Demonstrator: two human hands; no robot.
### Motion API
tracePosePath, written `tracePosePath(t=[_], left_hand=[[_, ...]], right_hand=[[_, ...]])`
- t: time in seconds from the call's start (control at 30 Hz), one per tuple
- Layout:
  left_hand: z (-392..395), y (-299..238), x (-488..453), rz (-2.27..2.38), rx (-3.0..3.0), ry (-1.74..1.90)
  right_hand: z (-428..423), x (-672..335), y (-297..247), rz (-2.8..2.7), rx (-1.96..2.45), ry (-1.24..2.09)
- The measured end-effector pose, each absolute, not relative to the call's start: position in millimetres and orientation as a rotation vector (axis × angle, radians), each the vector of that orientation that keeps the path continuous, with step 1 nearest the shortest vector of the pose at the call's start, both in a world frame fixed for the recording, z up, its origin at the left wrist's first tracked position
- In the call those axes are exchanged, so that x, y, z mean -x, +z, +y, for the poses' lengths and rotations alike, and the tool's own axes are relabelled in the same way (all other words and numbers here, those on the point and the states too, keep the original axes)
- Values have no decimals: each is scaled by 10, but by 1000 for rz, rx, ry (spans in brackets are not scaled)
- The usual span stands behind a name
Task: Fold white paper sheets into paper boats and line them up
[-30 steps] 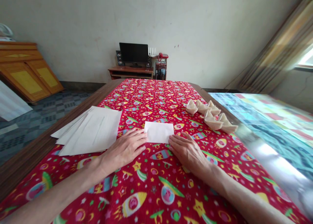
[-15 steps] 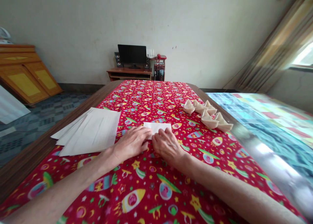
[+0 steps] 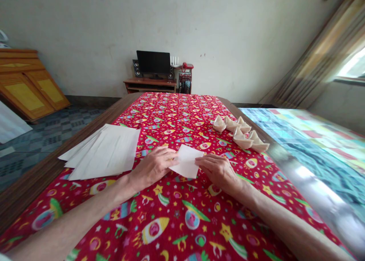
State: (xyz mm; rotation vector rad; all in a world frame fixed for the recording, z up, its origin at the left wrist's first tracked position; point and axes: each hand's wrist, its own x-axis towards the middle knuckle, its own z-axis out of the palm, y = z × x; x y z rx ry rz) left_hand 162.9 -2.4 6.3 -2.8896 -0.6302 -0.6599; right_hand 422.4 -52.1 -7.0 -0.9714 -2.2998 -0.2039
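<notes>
A small folded white paper lies on the red patterned tablecloth, turned at an angle. My left hand pinches its left edge with thumb and fingers. My right hand rests on the cloth with its fingertips touching the paper's right edge, fingers stretched and close together. A fan of white paper sheets lies to the left of my left hand. Several folded cream paper boats sit in a cluster at the right side of the table.
The wooden table edge shows at the left. A bed with a bright checkered cover stands at the right. A desk with a monitor is at the far wall, and a yellow cabinet at the left.
The paper was flat and square to me, with both hands pressing over it half a second ago. Now it is turned at an angle, my right hand has moved back to its right edge.
</notes>
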Motion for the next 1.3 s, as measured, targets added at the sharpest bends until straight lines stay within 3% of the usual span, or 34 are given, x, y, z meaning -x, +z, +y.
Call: tracePosePath(t=[0.4, 0.63, 0.87, 1.13, 1.3], left_hand=[[-221, -33, -1772, -673, 3163, -813], [-85, -109, -1833, -985, 3220, -1134], [-60, -47, -1922, -1340, 3058, -959], [4, -9, -2011, -1473, 2897, -769], [66, -16, -2035, -1527, 2860, -706]], right_hand=[[-797, -4298, -8, -2400, 1156, -216], [-779, -4272, 1, -2219, 1315, 67], [-688, -4204, 1, -2050, 1632, 171], [-637, -4146, -112, -1953, 1789, -179], [-638, -4163, -247, -1924, 1626, -514]])
